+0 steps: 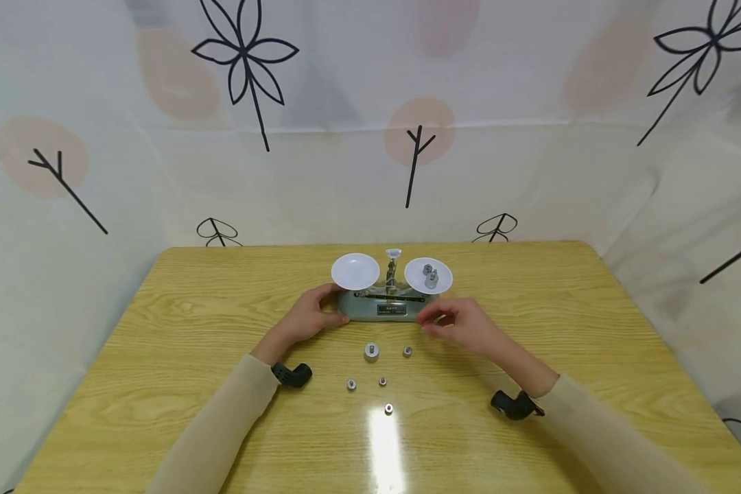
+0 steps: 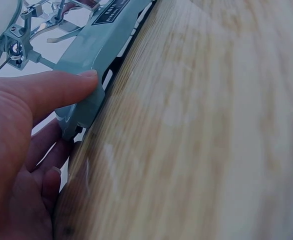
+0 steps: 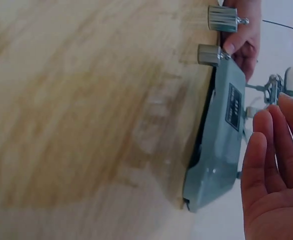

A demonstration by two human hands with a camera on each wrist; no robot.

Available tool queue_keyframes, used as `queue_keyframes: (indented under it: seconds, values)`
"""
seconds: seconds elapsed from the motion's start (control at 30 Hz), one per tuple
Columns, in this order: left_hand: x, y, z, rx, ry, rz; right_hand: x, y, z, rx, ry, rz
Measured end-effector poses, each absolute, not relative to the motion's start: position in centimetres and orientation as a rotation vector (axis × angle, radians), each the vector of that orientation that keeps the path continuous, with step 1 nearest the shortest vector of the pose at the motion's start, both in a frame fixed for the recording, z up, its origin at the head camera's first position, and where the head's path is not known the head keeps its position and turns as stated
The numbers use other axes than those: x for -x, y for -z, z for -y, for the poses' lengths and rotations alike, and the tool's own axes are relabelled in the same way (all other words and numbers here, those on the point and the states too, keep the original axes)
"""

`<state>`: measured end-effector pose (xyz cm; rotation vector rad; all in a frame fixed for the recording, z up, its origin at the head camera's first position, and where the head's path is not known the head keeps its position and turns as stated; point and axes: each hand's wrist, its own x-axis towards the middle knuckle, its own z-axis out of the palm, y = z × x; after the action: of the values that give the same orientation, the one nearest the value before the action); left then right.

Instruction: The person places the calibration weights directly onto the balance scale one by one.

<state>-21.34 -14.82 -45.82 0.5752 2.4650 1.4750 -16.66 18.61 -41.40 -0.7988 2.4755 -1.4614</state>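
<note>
1. While the balance scale (image 1: 392, 309) is set on the worktop (image 1: 179, 343), its left end is clasped by the left grip (image 1: 306, 317).
2. Near its right end, the right grip (image 1: 463, 326) is held loosely bent.

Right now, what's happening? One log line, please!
left hand: grips balance scale | right hand: near scale's right end | right pan: two weights | table: five weights

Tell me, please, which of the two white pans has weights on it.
It is the right pan of the balance, the one nearer the right hand: two metal weights sit on it, while the left pan has none.
</note>
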Motion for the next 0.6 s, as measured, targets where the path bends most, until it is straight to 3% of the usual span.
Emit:
queue_keyframes:
  seconds: [0.6]
  values:
    - [21.1,45.6,14.7,-0.584,-1.49,-2.452,16.4,43.2,-17.6,0.764,1.429,-2.318]
